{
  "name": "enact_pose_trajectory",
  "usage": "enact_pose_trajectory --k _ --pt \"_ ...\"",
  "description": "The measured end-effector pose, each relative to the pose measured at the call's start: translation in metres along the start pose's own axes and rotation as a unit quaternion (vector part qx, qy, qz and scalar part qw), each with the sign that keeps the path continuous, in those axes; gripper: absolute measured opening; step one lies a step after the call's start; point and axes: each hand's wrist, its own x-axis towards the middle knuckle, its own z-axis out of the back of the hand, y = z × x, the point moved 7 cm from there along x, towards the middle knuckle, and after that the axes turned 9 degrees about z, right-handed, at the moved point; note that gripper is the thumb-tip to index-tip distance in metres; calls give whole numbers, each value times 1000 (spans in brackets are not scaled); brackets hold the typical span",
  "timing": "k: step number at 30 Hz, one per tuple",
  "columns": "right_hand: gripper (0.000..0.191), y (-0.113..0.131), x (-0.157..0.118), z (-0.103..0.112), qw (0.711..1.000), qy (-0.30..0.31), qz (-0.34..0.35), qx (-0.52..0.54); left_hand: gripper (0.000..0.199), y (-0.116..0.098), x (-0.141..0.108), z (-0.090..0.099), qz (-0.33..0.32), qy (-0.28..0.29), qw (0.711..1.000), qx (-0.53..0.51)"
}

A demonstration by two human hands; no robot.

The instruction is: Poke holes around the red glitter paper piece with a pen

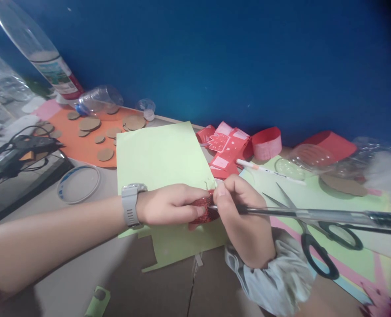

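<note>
My left hand (178, 204), with a grey watch (133, 204) on the wrist, is closed on a small red piece with a dark mesh pattern (202, 208). My fingers cover part of the piece, so its full shape is hidden. In my right hand (241, 215) a clear-barrelled ballpoint pen (321, 215) is pinched, its point at the red piece. Both hands are over pale green paper sheets (158, 160). A pair of scissors with black handles (321, 255) lies open just right of my right hand.
Cardboard discs (105, 154) lie on orange paper (79, 147). Plastic bottles (58, 75) stand and lie at the back left, near a blue wall (215, 61). Red paper pieces (230, 147), a red ring (266, 143) and a white marker (269, 171) are behind my right hand.
</note>
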Motion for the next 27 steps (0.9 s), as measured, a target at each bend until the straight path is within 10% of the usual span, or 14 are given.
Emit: enact_pose_trajectory --k 27 --pt "26 -3 -1 0 1000 0 -1 -1 17 0 0 -1 2 -1 1000 -16"
